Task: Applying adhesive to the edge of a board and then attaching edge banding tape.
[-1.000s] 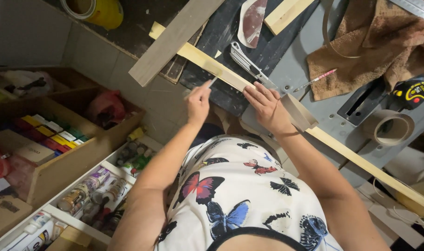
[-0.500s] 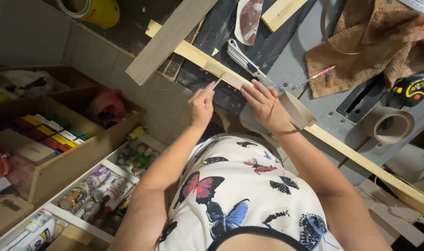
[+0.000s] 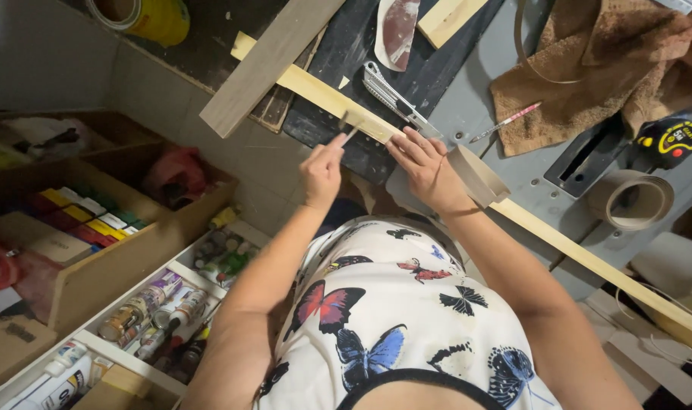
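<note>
Off to the left, a wooden crate (image 3: 133, 250) and a shelf of bottles (image 3: 148, 319) sit below the bench, and a yellow tape roll (image 3: 145, 15) stands at the top edge. A grey board (image 3: 266, 64) lies across the far end of the strip (image 3: 323, 95), a long pale length of wood that runs diagonally from upper left down to lower right, along the bench's front edge.

The left hand (image 3: 323, 171) is closed around a thin pencil-like tool (image 3: 351, 133), its tip touching the strip's near edge. Just beside it to the right, the right hand (image 3: 425, 163) lies flat on the strip, fingers spread and pressing down, holding nothing else. The two hands are near each other but apart. Both sit on the strip's upper half; most of its length runs on past the right forearm. A utility knife (image 3: 391, 95) lies just beyond the strip, a band of edging (image 3: 479, 175) curls by the right wrist, and a brown cloth (image 3: 589, 68) and tape measure (image 3: 676, 140) lie further right.
</note>
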